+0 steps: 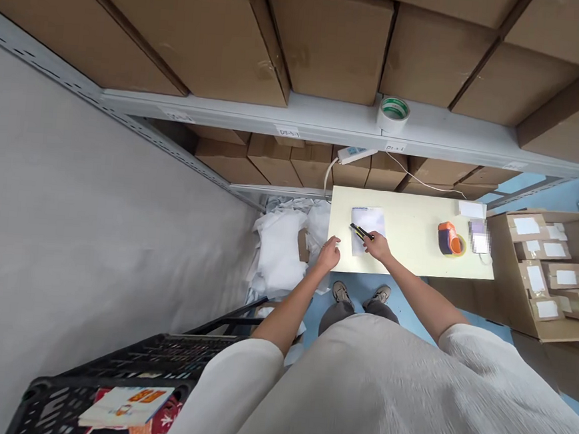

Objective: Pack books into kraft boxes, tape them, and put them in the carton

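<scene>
My right hand holds a black and yellow utility knife above a white paper sheet. The sheet lies toward the left end of a pale yellow table. At the table's left front corner is my left hand, its fingers apart and nothing seen in them. An orange and dark tape dispenser stands on the right part of the table beside a yellowish tape roll.
Shelves of cardboard boxes rise behind the table, with a tape roll on the shelf edge. White bags lie left. An open carton holds small boxes at right. A black crate stands at lower left.
</scene>
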The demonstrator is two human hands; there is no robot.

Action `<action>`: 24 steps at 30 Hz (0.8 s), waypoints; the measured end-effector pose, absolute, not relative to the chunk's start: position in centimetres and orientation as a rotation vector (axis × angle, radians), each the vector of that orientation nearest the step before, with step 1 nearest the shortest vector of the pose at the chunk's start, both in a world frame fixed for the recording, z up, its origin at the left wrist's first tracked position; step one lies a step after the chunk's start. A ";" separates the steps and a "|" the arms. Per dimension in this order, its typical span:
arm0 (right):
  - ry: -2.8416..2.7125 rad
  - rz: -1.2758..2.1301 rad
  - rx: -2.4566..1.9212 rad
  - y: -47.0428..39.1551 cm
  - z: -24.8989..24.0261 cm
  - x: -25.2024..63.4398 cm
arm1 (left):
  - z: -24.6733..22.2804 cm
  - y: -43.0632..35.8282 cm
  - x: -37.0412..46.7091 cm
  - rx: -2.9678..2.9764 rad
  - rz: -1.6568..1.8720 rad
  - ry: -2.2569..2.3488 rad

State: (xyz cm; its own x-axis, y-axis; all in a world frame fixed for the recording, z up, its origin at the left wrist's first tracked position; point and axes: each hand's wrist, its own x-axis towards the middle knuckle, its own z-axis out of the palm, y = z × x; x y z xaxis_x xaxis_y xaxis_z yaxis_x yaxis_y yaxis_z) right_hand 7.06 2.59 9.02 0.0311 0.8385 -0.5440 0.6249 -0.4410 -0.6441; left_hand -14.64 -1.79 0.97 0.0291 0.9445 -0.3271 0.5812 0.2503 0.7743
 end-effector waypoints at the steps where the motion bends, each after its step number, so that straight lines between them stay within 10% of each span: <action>1: -1.525 1.371 -2.089 3.1 8.8 6.6 | 0.7 -1.4 -14.9 1.429 0.522 1.657; 24: -1.602 1.463 -2.165 4.5 6.7 4.3 | -1.9 -1.8 -16.6 1.364 0.415 1.669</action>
